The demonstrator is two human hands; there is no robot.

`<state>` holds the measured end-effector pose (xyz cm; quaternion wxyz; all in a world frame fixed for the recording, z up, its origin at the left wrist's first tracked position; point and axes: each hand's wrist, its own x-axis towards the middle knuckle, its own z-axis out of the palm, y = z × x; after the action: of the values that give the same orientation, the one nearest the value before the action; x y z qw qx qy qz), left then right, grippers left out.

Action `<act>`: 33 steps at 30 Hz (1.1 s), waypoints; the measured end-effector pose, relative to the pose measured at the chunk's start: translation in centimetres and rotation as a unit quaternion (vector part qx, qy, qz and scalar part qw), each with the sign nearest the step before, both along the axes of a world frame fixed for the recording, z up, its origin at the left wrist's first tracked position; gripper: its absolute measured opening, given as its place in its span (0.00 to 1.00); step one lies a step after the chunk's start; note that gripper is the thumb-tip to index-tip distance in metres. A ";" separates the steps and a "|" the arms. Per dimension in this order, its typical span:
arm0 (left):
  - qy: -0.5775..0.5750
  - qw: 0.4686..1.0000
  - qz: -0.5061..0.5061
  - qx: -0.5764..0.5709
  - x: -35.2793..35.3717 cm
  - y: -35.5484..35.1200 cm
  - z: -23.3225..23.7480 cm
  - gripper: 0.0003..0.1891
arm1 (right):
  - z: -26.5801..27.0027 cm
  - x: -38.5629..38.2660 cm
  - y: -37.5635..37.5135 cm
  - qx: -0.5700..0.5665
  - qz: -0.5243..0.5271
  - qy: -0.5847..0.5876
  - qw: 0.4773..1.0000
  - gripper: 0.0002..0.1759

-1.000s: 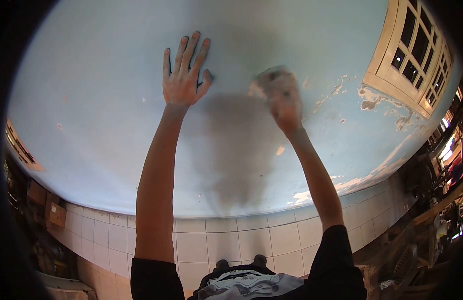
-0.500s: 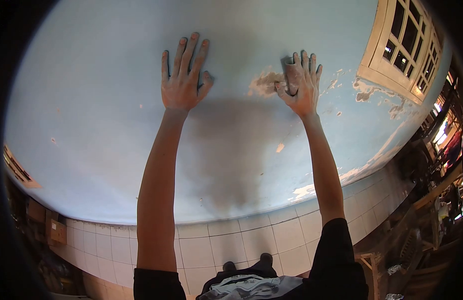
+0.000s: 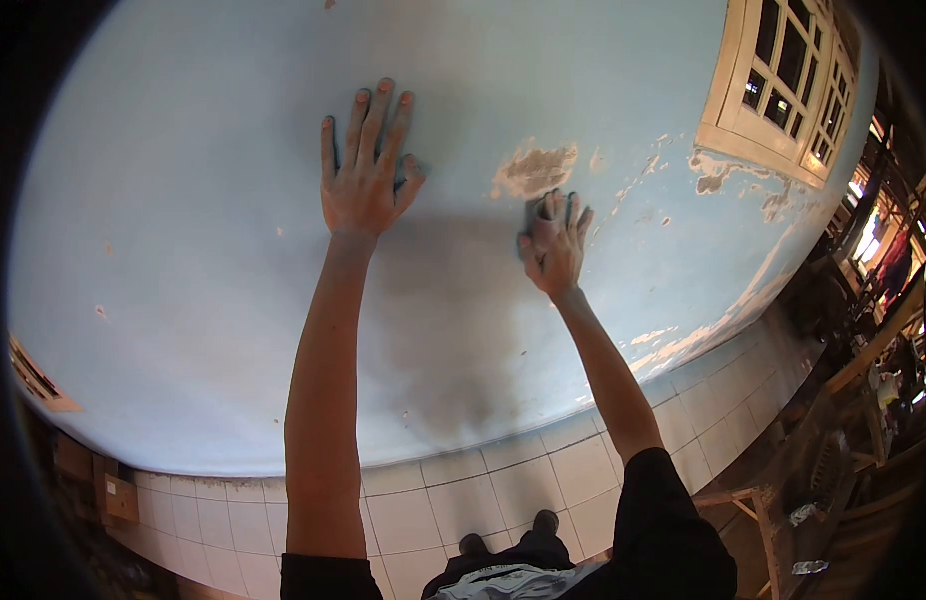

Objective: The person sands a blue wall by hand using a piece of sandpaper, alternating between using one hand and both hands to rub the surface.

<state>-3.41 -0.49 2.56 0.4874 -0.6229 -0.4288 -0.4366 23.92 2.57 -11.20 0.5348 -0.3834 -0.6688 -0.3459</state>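
My left hand (image 3: 361, 185) lies flat against a light blue painted wall (image 3: 463, 120), its fingers spread and dusty. Lower and to the right, my right hand (image 3: 561, 262) presses a curled piece of sandpaper (image 3: 545, 230) to the wall. Part of the sheet is hidden under the fingers. Just above that hand is a bare patch (image 3: 538, 172) where paint has come off and greyish plaster shows.
A cream-framed window (image 3: 768, 95) is at the upper right, with peeling paint (image 3: 718, 175) below it. Pale tiles (image 3: 463, 500) cover the floor. A wooden frame (image 3: 763, 540) stands at the lower right, and a cardboard box (image 3: 121, 497) at the lower left.
My right hand has moved down and left with the sandpaper, uncovering the bare patch. My left hand stays on the wall, and the view has shifted slightly.
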 end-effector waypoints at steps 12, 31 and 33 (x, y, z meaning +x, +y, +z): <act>0.001 1.000 0.008 0.002 0.0 0.0 -0.1 0.36 | 11.5 -3.9 0.4 0.050 -0.036 0.120 0.991 0.39; -0.002 1.000 -0.005 0.011 0.0 0.1 -0.1 0.36 | 10.8 -5.9 -0.1 0.036 -0.011 0.142 0.989 0.38; -0.001 1.000 -0.002 0.011 0.0 0.0 0.1 0.35 | 5.9 -6.9 -0.8 -0.042 -0.027 0.085 0.995 0.34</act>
<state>-3.41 -0.44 2.63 0.4934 -0.6177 -0.4232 -0.4426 17.02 1.82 -5.28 0.5639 -0.4513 -0.6242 -0.2978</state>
